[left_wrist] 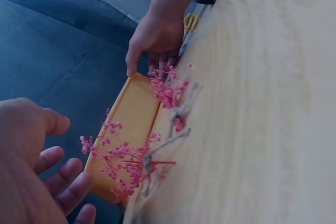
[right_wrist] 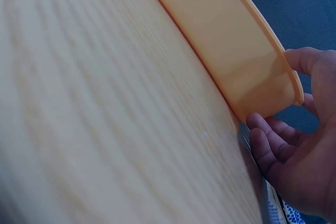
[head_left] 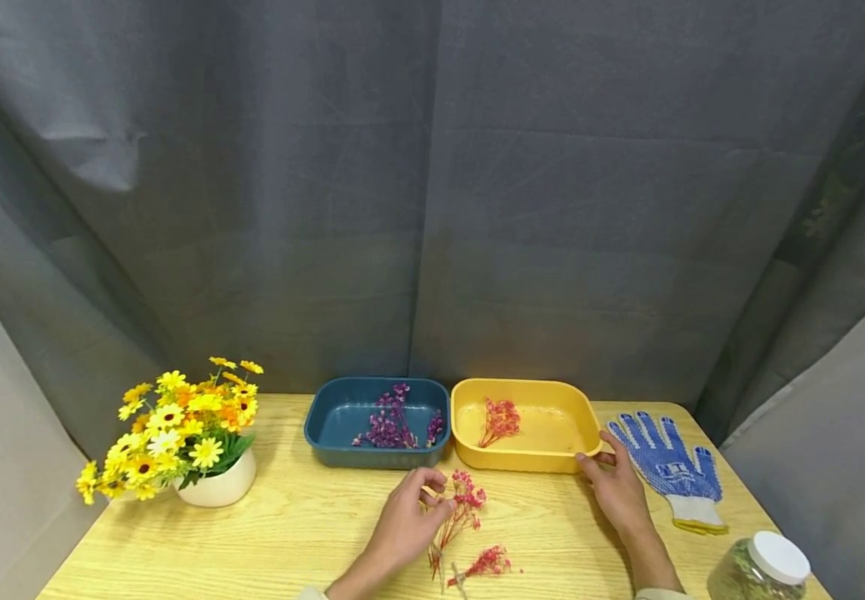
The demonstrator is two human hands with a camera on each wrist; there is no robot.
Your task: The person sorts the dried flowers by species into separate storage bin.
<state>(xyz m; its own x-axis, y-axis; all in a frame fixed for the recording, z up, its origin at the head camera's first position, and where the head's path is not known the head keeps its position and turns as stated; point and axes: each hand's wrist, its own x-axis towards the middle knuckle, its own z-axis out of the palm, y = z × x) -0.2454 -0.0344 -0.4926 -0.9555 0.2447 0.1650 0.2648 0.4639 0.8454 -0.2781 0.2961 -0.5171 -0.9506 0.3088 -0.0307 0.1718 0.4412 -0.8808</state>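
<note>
My left hand (head_left: 413,517) hovers beside a bunch of pink dried flowers (head_left: 462,500) on the table, its fingers loosely bent. In the left wrist view nothing lies between those fingers and a gap shows to the blossoms. A second pink bunch (head_left: 488,561) lies nearer to me; string (left_wrist: 176,119) is tied round the stems. My right hand (head_left: 616,487) holds the front right corner of the yellow tray (head_left: 522,461), one fingertip on its rim and other fingers curled against the wall (right_wrist: 268,98). Inside that tray lies a coral-pink sprig (head_left: 502,419).
Left of the yellow tray, close against it, stands a dark blue tray (head_left: 372,457) with purple dried flowers (head_left: 389,425). A white pot (head_left: 222,483) of yellow flowers (head_left: 177,433) is at left. On the right are a blue-and-white glove (head_left: 672,467) and a white-lidded jar (head_left: 758,571).
</note>
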